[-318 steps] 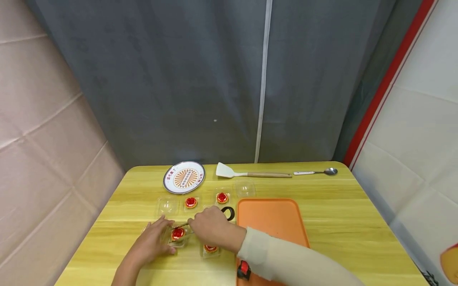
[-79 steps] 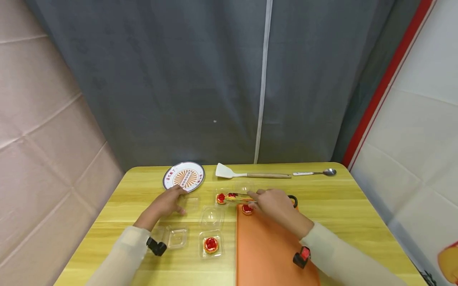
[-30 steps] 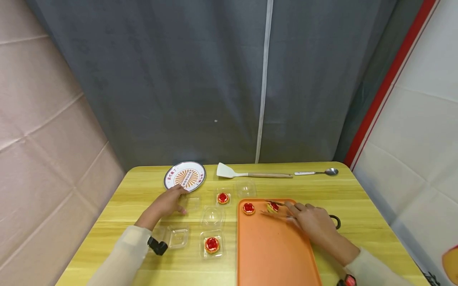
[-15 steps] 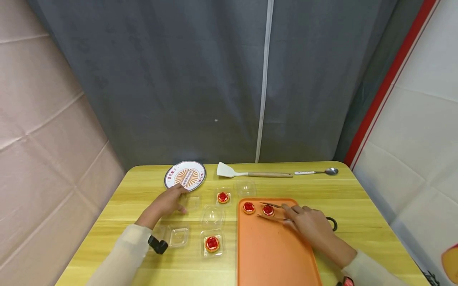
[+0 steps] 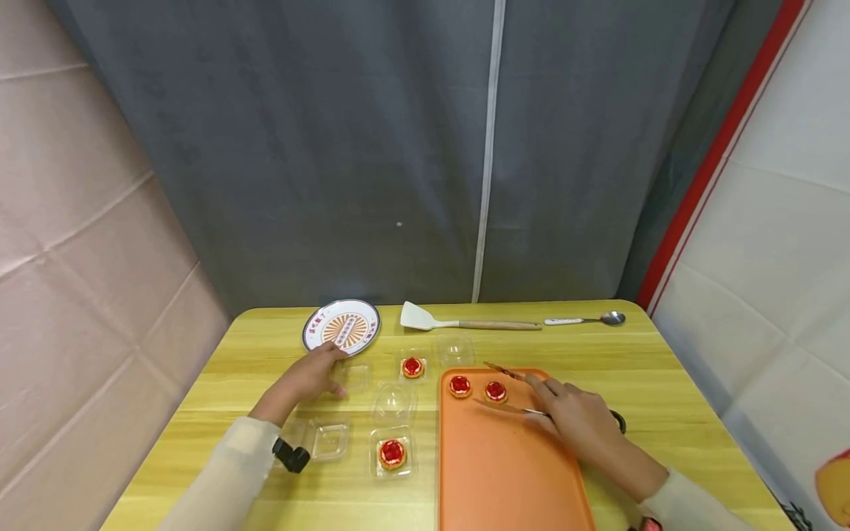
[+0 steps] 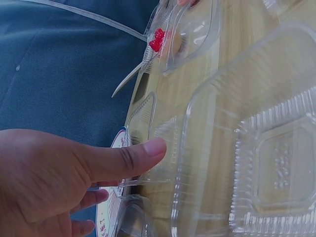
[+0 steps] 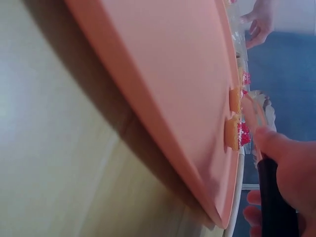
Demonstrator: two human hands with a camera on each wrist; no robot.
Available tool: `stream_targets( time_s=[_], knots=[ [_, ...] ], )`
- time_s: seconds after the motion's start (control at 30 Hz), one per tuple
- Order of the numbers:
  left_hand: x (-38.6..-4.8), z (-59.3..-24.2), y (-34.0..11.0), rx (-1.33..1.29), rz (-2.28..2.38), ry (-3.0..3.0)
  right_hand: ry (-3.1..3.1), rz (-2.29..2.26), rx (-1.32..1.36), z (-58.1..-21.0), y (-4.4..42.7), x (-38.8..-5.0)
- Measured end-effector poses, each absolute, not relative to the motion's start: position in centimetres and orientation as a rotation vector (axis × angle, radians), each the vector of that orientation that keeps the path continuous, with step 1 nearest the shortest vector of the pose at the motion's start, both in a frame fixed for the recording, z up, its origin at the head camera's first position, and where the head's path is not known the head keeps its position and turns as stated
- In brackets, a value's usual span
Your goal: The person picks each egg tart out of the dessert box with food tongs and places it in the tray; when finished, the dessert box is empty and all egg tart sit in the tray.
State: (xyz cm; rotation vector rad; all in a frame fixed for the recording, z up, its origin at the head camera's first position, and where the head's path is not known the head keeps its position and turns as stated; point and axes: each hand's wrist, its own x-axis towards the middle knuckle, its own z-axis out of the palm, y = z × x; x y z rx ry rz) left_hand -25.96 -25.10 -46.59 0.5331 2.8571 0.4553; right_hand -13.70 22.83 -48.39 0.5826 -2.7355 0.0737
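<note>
My right hand (image 5: 581, 419) grips a pair of tongs (image 5: 505, 407) over the orange tray (image 5: 511, 472); their black handle (image 7: 274, 202) shows in the right wrist view. The tongs' arms are spread on either side of a small red-topped tart (image 5: 495, 391) that stands on the tray. To its left on the tray is a second tart (image 5: 460, 386). My left hand (image 5: 308, 377), fingers relaxed, lies at a clear plastic container (image 5: 356, 378) by the plate; whether it touches cannot be told. Two more tarts, a back one (image 5: 413, 367) and a front one (image 5: 392, 454), sit in open clear containers.
A white patterned plate (image 5: 341, 327), a white-headed spatula (image 5: 491, 324) and a spoon (image 5: 611, 318) lie along the table's back edge. An open clear container (image 5: 330, 441) with no tart stands at the front left. A grey curtain hangs behind the table.
Over the last seconds the right hand carried a tart from the back containers onto the tray with the tongs. The tart now stands upright and the tongs have spread apart. The left hand has stayed still lately.
</note>
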Motion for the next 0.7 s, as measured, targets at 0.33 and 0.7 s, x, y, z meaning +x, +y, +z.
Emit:
stream_targets(
  time_s=[0.33,0.7],
  knots=[
    [-25.6,-45.5,-24.6,0.601,0.329,2.899,-2.735,0.078,0.607,-47.6,21.7,-15.0],
    [-26.7,-44.4,-19.8,0.772,0.447,2.874,-2.787,-0.035,0.692,-46.3,18.6,-17.7]
  ],
)
